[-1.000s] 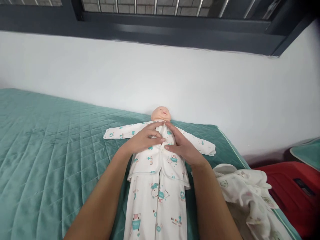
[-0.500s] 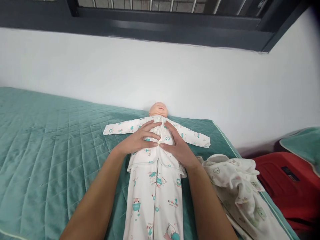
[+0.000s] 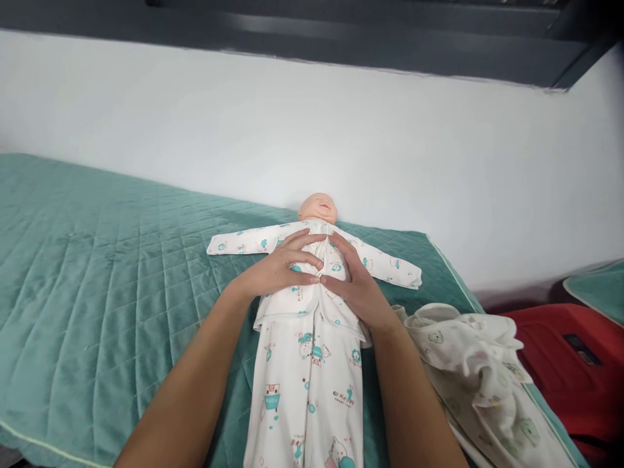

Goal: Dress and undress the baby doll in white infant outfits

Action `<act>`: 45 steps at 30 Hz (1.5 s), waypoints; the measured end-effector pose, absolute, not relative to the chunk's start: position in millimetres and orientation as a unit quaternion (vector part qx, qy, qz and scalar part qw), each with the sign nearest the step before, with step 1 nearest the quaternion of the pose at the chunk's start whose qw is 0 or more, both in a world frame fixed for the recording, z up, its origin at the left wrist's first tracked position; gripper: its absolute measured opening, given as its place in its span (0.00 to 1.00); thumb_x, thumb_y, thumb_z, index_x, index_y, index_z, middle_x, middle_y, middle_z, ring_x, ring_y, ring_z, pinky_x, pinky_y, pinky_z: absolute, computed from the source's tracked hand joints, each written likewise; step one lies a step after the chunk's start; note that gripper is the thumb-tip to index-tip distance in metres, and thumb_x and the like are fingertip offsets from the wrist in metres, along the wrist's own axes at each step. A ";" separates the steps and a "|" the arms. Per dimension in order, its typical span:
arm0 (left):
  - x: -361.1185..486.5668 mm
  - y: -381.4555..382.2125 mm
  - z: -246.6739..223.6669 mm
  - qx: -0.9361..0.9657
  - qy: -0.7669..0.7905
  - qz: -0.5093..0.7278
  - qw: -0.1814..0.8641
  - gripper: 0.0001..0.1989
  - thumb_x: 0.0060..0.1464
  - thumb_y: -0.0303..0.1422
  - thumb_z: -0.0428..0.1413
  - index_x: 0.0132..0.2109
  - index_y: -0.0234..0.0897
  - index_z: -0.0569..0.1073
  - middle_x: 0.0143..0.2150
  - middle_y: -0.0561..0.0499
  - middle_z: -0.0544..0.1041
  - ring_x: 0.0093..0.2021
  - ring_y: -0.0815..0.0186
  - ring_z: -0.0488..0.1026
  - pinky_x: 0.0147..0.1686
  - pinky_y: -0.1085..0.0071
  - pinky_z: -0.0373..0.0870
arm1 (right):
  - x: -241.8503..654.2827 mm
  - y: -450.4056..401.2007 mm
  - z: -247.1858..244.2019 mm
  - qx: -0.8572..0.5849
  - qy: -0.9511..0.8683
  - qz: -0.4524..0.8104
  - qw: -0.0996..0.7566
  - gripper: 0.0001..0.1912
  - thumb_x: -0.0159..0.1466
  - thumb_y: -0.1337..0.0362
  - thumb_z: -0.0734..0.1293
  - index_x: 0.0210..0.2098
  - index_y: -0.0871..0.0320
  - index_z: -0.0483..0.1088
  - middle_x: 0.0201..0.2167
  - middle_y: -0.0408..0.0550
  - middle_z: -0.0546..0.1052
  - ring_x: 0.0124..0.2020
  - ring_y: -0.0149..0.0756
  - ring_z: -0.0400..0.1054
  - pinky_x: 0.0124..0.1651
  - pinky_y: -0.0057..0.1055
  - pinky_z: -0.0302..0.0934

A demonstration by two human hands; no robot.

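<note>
A baby doll [image 3: 318,207] lies on its back, head against the wall. It wears a white printed baby shirt [image 3: 287,308] with sleeves spread to both sides, and matching trousers [image 3: 287,390] below. On the left half of the shirt front, my left hand [image 3: 277,265] pinches the cloth near the middle seam. Opposite it, my right hand [image 3: 359,286] grips the other front edge, thumb almost meeting the left thumb. Small pale ties or fasteners seem to be between the fingertips, but their detail is hidden.
Under the doll is a green quilted mat [image 3: 146,260]. A crumpled white printed garment [image 3: 468,357] lies by my right forearm. Past the mat's right edge sits a red plastic object [image 3: 556,344]. A white wall [image 3: 244,117] and dark window frame [image 3: 292,36] stand behind.
The view has tilted slightly down and shifted a little left. My hands stay on the shirt front, with the fingertips barely moved.
</note>
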State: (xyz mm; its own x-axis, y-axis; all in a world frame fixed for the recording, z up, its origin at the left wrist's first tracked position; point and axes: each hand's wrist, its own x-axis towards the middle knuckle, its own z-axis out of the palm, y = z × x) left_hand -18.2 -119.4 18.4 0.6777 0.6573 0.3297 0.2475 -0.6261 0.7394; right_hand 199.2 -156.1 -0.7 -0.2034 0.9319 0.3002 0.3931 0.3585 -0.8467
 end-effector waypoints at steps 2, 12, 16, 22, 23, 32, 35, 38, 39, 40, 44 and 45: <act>-17.7 -120.5 20.2 0.849 0.269 0.301 0.340 0.09 0.59 0.40 0.59 0.44 0.44 0.78 0.72 0.55 0.57 0.75 0.57 0.41 0.72 0.53 0.43 | 198.9 -156.3 -0.8 -0.458 -0.714 0.308 0.432 0.37 0.61 0.58 0.72 0.66 0.42 0.57 0.73 0.41 0.51 0.74 0.43 0.42 0.74 0.50 0.39; -22.3 -117.6 19.5 0.842 0.244 0.307 0.370 0.08 0.58 0.39 0.59 0.44 0.45 0.78 0.72 0.54 0.59 0.75 0.57 0.43 0.71 0.53 0.45 | 199.2 -156.4 -1.8 -0.463 -0.716 0.302 0.427 0.34 0.61 0.55 0.72 0.64 0.41 0.60 0.72 0.40 0.51 0.73 0.43 0.42 0.74 0.49 0.41; -21.6 -115.0 15.4 0.843 0.235 0.317 0.366 0.09 0.58 0.38 0.60 0.45 0.45 0.79 0.71 0.53 0.59 0.74 0.57 0.45 0.71 0.53 0.46 | 197.5 -156.1 -1.5 -0.462 -0.711 0.307 0.431 0.34 0.61 0.54 0.72 0.64 0.42 0.60 0.72 0.42 0.52 0.73 0.43 0.42 0.74 0.49 0.41; -20.2 -116.2 16.7 0.848 0.238 0.313 0.354 0.09 0.59 0.39 0.59 0.46 0.46 0.80 0.71 0.54 0.60 0.74 0.57 0.44 0.71 0.54 0.46 | 197.7 -155.5 -1.8 -0.459 -0.708 0.311 0.437 0.35 0.60 0.53 0.73 0.64 0.42 0.60 0.72 0.43 0.52 0.73 0.45 0.42 0.74 0.50 0.41; -20.1 -116.7 17.4 0.849 0.242 0.311 0.353 0.10 0.59 0.40 0.59 0.45 0.46 0.80 0.71 0.54 0.59 0.75 0.57 0.44 0.71 0.54 0.46 | 197.7 -155.5 -1.9 -0.459 -0.708 0.309 0.438 0.35 0.60 0.53 0.73 0.64 0.42 0.60 0.72 0.43 0.52 0.73 0.45 0.43 0.74 0.50 0.41; -21.5 -117.2 19.4 0.848 0.244 0.304 0.360 0.09 0.60 0.40 0.58 0.46 0.47 0.80 0.72 0.56 0.58 0.75 0.58 0.43 0.71 0.53 0.46 | 194.5 -157.3 -0.5 -0.454 -0.703 0.292 0.462 0.33 0.59 0.55 0.74 0.62 0.44 0.63 0.70 0.44 0.57 0.72 0.43 0.48 0.73 0.48 0.44; -21.6 -117.7 19.5 0.838 0.244 0.310 0.376 0.10 0.61 0.40 0.56 0.46 0.46 0.79 0.71 0.56 0.59 0.75 0.59 0.43 0.72 0.53 0.44 | 195.5 -157.2 -0.8 -0.436 -0.714 0.287 0.466 0.30 0.61 0.56 0.73 0.61 0.44 0.64 0.70 0.44 0.58 0.72 0.42 0.48 0.73 0.47 0.44; -21.5 -117.4 18.8 0.828 0.247 0.317 0.391 0.10 0.62 0.41 0.55 0.45 0.46 0.79 0.71 0.57 0.60 0.75 0.59 0.42 0.72 0.53 0.41 | 196.9 -156.8 -1.8 -0.428 -0.717 0.289 0.468 0.28 0.62 0.56 0.72 0.61 0.43 0.64 0.70 0.43 0.58 0.72 0.41 0.47 0.73 0.47 0.43; -21.5 -117.2 18.5 0.825 0.249 0.316 0.396 0.10 0.62 0.41 0.55 0.44 0.46 0.79 0.71 0.57 0.60 0.75 0.59 0.41 0.72 0.53 0.41 | 197.1 -156.6 -2.3 -0.428 -0.717 0.289 0.468 0.28 0.62 0.56 0.71 0.61 0.43 0.64 0.70 0.42 0.58 0.72 0.41 0.47 0.73 0.47 0.43; -21.6 -117.1 18.3 0.822 0.252 0.316 0.401 0.10 0.61 0.41 0.56 0.44 0.46 0.79 0.71 0.57 0.59 0.75 0.59 0.40 0.72 0.53 0.40 | 197.3 -156.5 -2.8 -0.429 -0.717 0.289 0.469 0.28 0.62 0.55 0.71 0.61 0.43 0.64 0.70 0.42 0.58 0.72 0.41 0.47 0.73 0.47 0.43; -21.8 -117.8 19.1 0.813 0.264 0.312 0.415 0.09 0.60 0.42 0.57 0.42 0.45 0.78 0.72 0.58 0.59 0.75 0.58 0.39 0.72 0.52 0.41 | 197.0 -156.1 -5.3 -0.443 -0.707 0.288 0.471 0.28 0.62 0.55 0.71 0.60 0.42 0.65 0.70 0.41 0.57 0.72 0.41 0.47 0.73 0.48 0.44; -21.8 -118.2 19.4 0.812 0.266 0.311 0.416 0.09 0.59 0.42 0.57 0.42 0.45 0.78 0.72 0.58 0.59 0.75 0.58 0.39 0.72 0.52 0.41 | 196.8 -155.9 -5.8 -0.447 -0.704 0.288 0.471 0.28 0.62 0.54 0.72 0.60 0.42 0.65 0.70 0.41 0.57 0.72 0.42 0.47 0.73 0.48 0.45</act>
